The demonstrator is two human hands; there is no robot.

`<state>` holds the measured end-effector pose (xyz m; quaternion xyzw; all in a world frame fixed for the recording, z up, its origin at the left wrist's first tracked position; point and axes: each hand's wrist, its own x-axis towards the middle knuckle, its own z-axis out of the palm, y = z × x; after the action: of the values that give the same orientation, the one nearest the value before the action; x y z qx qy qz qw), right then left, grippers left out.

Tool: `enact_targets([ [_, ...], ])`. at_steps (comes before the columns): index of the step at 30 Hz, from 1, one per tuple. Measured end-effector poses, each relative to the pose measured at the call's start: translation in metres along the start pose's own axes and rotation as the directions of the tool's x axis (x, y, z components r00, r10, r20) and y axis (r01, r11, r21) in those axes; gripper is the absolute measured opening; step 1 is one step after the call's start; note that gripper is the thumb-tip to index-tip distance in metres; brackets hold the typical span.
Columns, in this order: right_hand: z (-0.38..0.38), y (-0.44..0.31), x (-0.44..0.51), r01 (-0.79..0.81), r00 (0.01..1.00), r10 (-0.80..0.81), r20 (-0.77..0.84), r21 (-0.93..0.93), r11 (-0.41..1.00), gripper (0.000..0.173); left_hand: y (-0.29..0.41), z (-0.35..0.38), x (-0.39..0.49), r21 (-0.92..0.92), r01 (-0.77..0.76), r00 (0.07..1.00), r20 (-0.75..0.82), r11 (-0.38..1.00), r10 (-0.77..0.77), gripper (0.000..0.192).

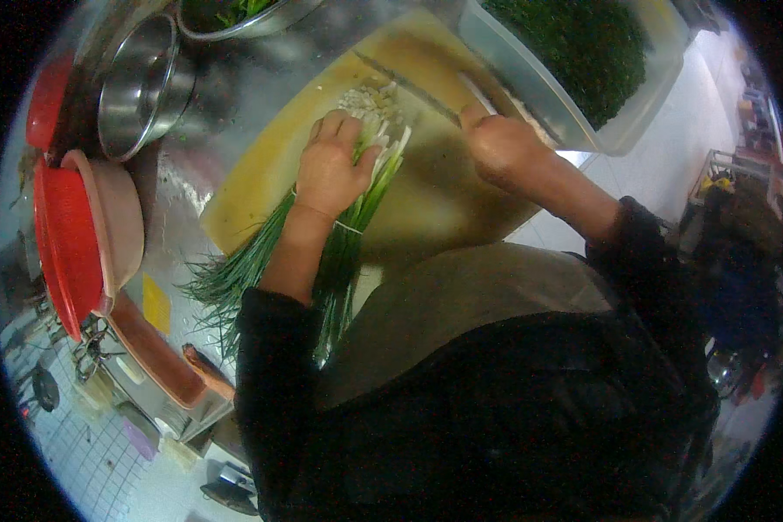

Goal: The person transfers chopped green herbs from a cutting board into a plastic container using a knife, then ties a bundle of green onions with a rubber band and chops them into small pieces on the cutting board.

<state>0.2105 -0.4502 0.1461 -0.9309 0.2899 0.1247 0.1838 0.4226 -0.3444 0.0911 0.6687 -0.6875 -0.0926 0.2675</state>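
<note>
My left hand (335, 163) presses down on a bunch of green onions (372, 190) lying over a yellowed cutting board (261, 176). A thin band ties part of the bunch, and the long green leaves hang off the board's near left edge. My right hand (506, 149) is closed around the handle of a kitchen knife (408, 87). The blade points to the upper left, just past the white ends of the onions. Chopped white onion pieces (365, 99) lie between the blade and my left fingers. The knife handle is mostly hidden in my fist.
A translucent plastic tub (541, 72) of chopped greens (581, 52) stands at the upper right, beside the board. Steel bowls (147, 91) are at the upper left. A red plastic basket (72, 241) and a pink basin (121, 228) stand at the left, near an orange-brown tray (163, 359).
</note>
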Motion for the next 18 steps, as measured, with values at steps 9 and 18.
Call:
enact_targets([
  [9, 0.019, 0.013, -0.001, -0.003, 0.996, 0.008, -0.093, 0.051, 0.999, 0.014, -0.001, 0.002, 0.001, 0.010, 0.017, 1.000, 0.010, 1.000, -0.017, 0.028],
  [18, 0.025, 0.016, -0.008, 0.036, 0.991, -0.023, -0.133, 0.091, 0.995, 0.019, -0.002, 0.002, 0.000, 0.007, 0.007, 1.000, -0.008, 1.000, -0.007, 0.031],
])
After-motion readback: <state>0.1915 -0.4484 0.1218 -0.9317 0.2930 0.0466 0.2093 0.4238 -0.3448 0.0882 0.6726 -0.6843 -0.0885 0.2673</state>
